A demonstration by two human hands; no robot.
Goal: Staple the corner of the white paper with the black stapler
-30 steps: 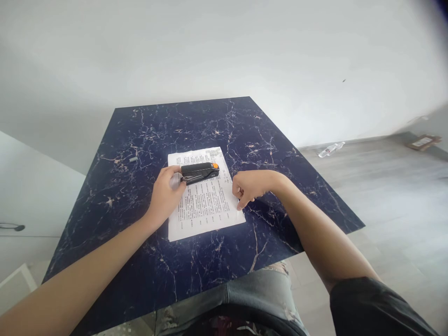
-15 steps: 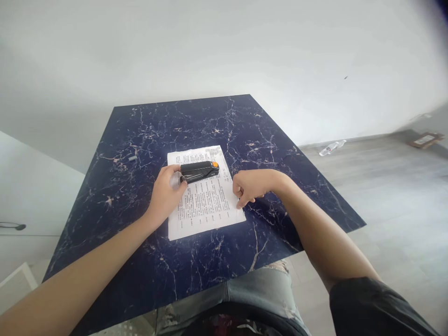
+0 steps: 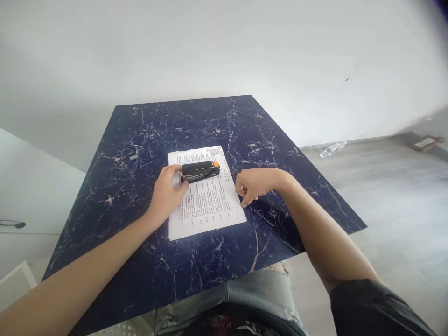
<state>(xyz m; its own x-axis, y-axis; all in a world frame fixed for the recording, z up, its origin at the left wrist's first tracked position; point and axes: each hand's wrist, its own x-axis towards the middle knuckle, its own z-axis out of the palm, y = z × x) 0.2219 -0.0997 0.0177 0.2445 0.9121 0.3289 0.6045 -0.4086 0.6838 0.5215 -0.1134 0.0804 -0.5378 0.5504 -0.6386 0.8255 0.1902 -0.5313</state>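
A stack of white printed paper [image 3: 206, 224] lies on the dark blue marbled table [image 3: 217, 266]. On its upper half rests a black stapler [image 3: 199, 171] with an orange button at its right end. My left hand [image 3: 166, 191] is closed around the stapler's left end, the thumb on the near side and the fingers on the far side. At the paper's right edge is my right hand [image 3: 254, 185], its fingers curled in and the thumb pointing down beside the edge. Whatever its fingertips hold, if anything, is hidden.
A small grey strip [image 3: 133, 157] lies on the table, left of the paper. A white wall [image 3: 196, 51] rises behind the table. On the floor to the right are a clear plastic bottle [image 3: 332, 149] and a brown box-like thing [image 3: 426, 142].
My right hand has shifted slightly to the right, its thumb moving off the paper toward the edge. My left hand and the stapler stay in place on the paper.
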